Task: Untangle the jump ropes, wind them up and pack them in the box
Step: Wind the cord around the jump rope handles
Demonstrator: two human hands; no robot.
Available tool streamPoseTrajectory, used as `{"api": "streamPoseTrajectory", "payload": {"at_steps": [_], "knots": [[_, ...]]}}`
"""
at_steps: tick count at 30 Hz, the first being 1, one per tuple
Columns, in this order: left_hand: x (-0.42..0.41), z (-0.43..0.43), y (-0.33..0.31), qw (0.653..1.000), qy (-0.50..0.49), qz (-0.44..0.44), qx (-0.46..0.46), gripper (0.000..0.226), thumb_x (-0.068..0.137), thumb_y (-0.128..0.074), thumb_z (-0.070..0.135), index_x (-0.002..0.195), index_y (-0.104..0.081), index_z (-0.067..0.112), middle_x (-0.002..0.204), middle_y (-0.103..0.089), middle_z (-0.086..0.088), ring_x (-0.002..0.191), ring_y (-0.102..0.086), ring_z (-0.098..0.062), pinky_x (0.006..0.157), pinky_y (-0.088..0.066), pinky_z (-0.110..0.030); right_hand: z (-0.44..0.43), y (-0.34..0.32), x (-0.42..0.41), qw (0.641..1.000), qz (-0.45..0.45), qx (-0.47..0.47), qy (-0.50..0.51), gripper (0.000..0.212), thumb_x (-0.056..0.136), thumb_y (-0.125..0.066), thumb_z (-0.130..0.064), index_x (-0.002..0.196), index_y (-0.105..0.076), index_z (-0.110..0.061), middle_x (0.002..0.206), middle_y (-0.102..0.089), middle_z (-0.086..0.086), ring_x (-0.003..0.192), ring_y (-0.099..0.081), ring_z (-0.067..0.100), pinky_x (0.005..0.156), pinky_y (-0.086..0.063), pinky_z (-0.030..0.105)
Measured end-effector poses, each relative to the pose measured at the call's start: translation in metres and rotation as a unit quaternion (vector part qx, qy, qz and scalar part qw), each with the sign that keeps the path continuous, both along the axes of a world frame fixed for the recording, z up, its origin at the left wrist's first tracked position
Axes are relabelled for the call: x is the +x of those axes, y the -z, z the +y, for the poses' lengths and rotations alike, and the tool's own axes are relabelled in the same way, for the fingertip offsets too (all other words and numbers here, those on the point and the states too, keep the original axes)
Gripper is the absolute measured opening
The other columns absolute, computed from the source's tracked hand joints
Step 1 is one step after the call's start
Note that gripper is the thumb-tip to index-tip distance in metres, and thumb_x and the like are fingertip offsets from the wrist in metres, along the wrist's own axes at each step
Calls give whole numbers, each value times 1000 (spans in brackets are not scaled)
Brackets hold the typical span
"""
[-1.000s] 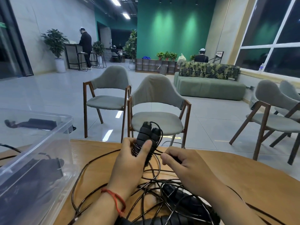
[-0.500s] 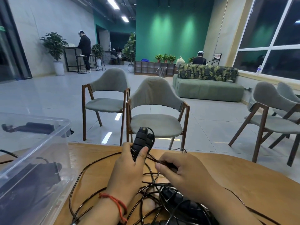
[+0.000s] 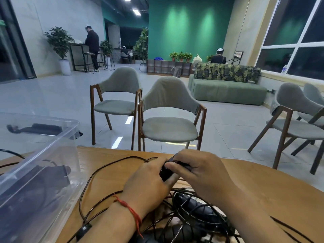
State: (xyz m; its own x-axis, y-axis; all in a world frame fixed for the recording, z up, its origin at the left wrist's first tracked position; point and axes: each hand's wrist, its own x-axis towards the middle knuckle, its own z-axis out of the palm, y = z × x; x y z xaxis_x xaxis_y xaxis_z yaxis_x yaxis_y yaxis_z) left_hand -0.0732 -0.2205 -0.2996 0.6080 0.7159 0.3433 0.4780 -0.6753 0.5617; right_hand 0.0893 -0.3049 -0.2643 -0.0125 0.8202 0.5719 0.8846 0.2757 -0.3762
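Over the table (image 3: 263, 183), handles (image 3: 165, 172) are gripped by left hand (image 3: 147, 185) and right hand (image 3: 199, 171); untangling is judged unfinished, cord (image 3: 102, 166) must be freed.

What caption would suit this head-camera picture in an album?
Left hand and right hand grip black handles over tangled jump ropes, clear box at left.

No legible text: the framed sign (image 3: 238, 54) standing behind the patterned sofa (image 3: 226, 72) bears dark lettering too small and blurred to read.
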Motion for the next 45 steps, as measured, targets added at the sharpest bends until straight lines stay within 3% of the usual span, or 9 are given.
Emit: {"api": "streamPoseTrajectory", "payload": {"at_steps": [8, 15, 20, 24, 30, 34, 38, 42, 45], "knots": [[-2, -7, -2, 983, 148, 20, 110, 42, 89, -62, 73, 115, -64, 40, 81, -56, 21, 78, -55, -1, 67, -40, -10, -11, -26, 31, 983, 166, -69, -21, 24, 72, -90, -53, 68, -77, -33, 67, -65, -8, 61, -53, 8, 58, -39, 18], [-3, -10, -5, 957, 240, -17, 163, 39, 92, -73, 54, 118, -67, 25, 91, -65, 15, 79, -59, -2, 68, -52, -23, -12, -18, 43, 922, 296, -239, -79, 38, 77, -92, -49, 73, -75, -16, 67, -64, 0, 66, -56, 9, 63, -44, 18], [-5, -8, -2, 961, 215, -82, 154, 52, 90, -76, 55, 129, -60, 24, 96, -70, 11, 79, -65, -5, 67, -55, -26, -4, -3, 38, 866, 444, -185, -138, 14, 87, -84, -18, 84, -71, -13, 75, -67, 1, 66, -63, 7, 62, -49, 15], [-7, -7, 1, 965, 190, -127, 125, 70, 87, -78, 58, 143, -45, 31, 115, -76, 8, 98, -74, -7, 77, -61, -26, 2, 6, 38, 842, 497, -177, -114, 15, 85, -83, -25, 75, -74, -19, 73, -64, 4, 60, -61, 11, 54, -49, 21], [-5, -4, 7, 957, 176, -232, 8, 44, 95, -73, 46, 134, -60, 31, 101, -68, 12, 84, -71, -12, 67, -61, -31, 0, 14, 29, 873, 456, -163, -62, 39, 96, -58, 18, 78, -67, -15, 55, -62, -13, 53, -58, -1, 51, -44, 10], [-5, -4, -3, 922, 107, -345, -137, 17, 101, -67, 45, 116, -66, 39, 97, -72, 3, 86, -73, -22, 64, -61, -31, 7, 17, 21, 908, 396, -129, -46, 33, 107, -62, -37, 79, -75, -24, 60, -45, -2, 59, -35, 16, 52, -30, 22], [-4, 0, -9, 881, 53, -399, -247, 23, 98, -60, 45, 115, -67, 31, 96, -74, -7, 83, -75, -30, 57, -60, -40, 5, 21, 17, 958, 250, -134, -35, 22, 109, -56, -36, 109, -78, -37, 70, -61, -14, 67, -54, 4, 64, -40, 16], [-3, 12, -10, 835, -22, -437, -332, 37, 97, -60, 52, 116, -65, 21, 92, -75, -7, 81, -75, -32, 61, -60, -50, 5, 26, 15, 974, 198, -113, 10, 19, 107, -59, -40, 96, -74, -37, 70, -61, -13, 65, -53, 5, 62, -39, 19], [-3, 17, -8, 841, -51, -434, -320, 32, 99, -63, 49, 115, -63, 21, 89, -75, -3, 80, -75, -29, 59, -61, -46, 3, 22, 17, 975, 214, -64, 20, 20, 106, -63, -37, 90, -73, -31, 61, -54, -12, 58, -46, 6, 58, -34, 19]]}}
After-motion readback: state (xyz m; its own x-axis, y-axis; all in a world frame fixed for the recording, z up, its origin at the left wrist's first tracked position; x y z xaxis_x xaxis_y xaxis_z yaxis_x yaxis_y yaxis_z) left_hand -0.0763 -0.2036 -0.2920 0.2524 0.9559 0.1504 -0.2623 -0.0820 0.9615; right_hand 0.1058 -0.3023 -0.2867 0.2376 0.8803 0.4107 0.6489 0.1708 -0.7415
